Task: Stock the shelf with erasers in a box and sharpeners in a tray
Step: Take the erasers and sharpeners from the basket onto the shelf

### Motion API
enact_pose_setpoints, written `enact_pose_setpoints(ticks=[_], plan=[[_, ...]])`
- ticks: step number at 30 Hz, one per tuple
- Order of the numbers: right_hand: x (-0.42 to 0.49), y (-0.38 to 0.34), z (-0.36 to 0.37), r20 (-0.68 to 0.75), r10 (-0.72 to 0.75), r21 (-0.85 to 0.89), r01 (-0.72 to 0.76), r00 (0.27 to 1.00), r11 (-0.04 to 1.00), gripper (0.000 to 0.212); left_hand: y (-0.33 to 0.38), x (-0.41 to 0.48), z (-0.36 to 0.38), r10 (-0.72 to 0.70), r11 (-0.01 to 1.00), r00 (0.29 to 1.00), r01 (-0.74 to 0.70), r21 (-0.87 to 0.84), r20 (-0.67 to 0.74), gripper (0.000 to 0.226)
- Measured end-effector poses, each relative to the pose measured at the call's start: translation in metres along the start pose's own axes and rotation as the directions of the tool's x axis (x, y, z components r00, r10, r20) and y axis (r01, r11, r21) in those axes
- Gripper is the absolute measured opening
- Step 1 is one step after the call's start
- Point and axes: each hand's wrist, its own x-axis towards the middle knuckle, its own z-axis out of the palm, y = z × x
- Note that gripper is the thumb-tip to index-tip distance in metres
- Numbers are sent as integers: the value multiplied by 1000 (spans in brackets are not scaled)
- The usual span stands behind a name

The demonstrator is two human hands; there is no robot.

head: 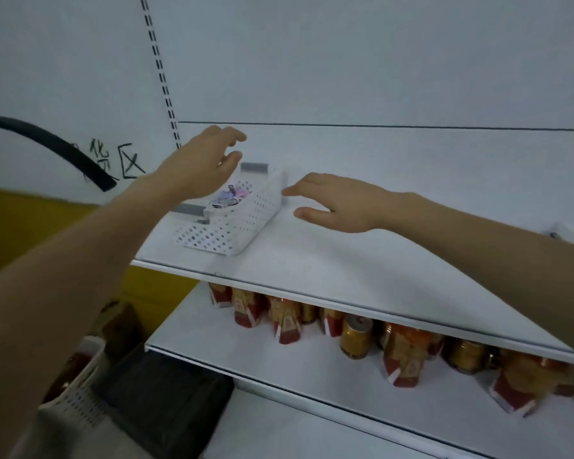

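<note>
Your left hand (196, 164) hangs over the white perforated tray (242, 220), fingers loosely spread and lightly curved, holding nothing; the palm faces down above the tray's far left end and hides part of its rim. Your right hand (338, 202) lies low over the top shelf (345, 270), just beside the tray's right wall, fingers straight and pointing at the tray's far corner, thumb out toward you. Its fingertips (287, 192) are at the wall, but the blur does not let you tell whether they touch it. The tray stands on the left part of the top shelf, turned at an angle to the front edge, with 2 grey strips on its rim. Inside it, under your left palm, is a small heap of colourful pieces (227, 198); they may be sharpeners, though they are too blurred to be sure. On the lower shelf (246, 356) stands a row of gold bottles and red packs (355, 336). At the bottom left are a second white perforated basket (77, 405) and a black box (166, 392). A black hose (57, 147) crosses the wall beside handwritten characters (123, 160).
</note>
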Motion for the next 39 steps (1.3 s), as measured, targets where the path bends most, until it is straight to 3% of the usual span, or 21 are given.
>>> enact_pose_setpoints(ticks=[10,15,19,22,28,34,39], plan=[[143,31,30,23,48,59,-49,999,997,46,-100,36,28,-86,996,985,83,24,151,39],[200,57,44,78,96,12,-97,992,995,45,-131,65,49,36,998,956,-47,32,291,31],[223,61,51,163,128,47,-137,978,989,40,-143,88,62,178,982,861,-188,-26,477,33],[229,62,53,275,162,88,-193,948,977,36,-154,111,70,184,972,772,-236,5,608,43],[228,60,56,317,228,228,-308,921,924,32,-160,143,93,178,905,602,-411,110,778,63],[227,58,57,296,279,293,-365,914,884,26,-158,161,103,238,824,541,-552,127,807,63],[226,55,58,289,311,304,-395,905,867,28,-163,158,103,315,825,539,-563,56,781,50]])
